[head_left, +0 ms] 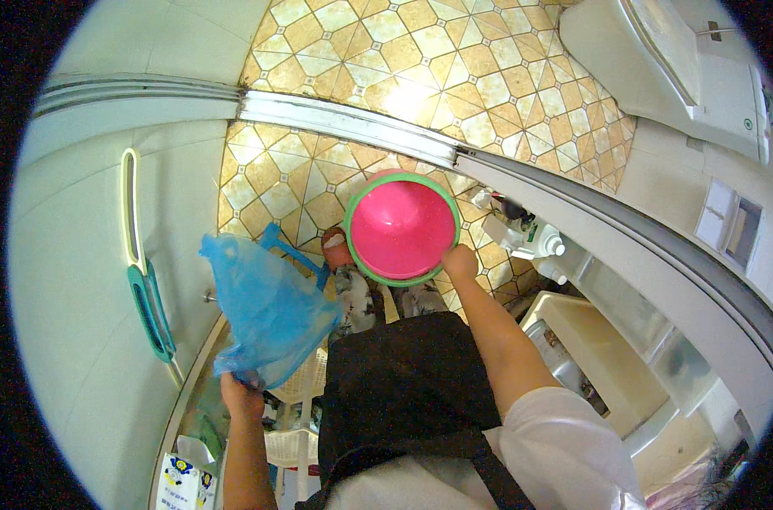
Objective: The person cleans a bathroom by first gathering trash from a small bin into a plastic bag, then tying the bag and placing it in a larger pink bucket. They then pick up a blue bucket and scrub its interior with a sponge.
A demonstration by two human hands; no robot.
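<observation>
My right hand is closed on the green rim of a round pink basin, which hangs in front of my legs above the tiled floor. A bright reflection shows inside the basin, and I see no object in it. On the left, my left hand grips the lower end of a crumpled, translucent blue plastic bag. The bag spreads upward from that hand; its contents, if any, cannot be made out. My left fingers are partly hidden by the plastic. Behind the bag, a blue bar-like piece shows near my foot.
A green-and-white long-handled brush hangs on the left wall. A metal door track crosses the floor ahead. White bottles stand at right by a cream plastic bin. White rack baskets are near my left side; a toilet stands far right.
</observation>
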